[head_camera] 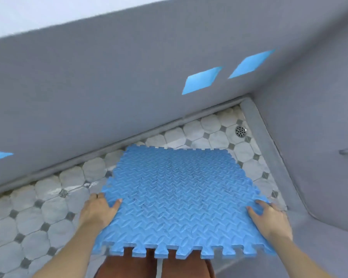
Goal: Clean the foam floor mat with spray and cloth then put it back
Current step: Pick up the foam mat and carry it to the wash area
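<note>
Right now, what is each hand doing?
Left hand: grips the left edge of the blue foam mat.
Right hand: grips the mat's right edge.

No writing, label, brand, number or sign can be read anywhere in this view. The blue foam mat (179,197) bears only an embossed herringbone tread, with no lettering on it. The blue diamond patches (201,80) on the grey wall are plain colour, and the floor tiles (28,223) carry only their octagon-and-square pattern.
</note>
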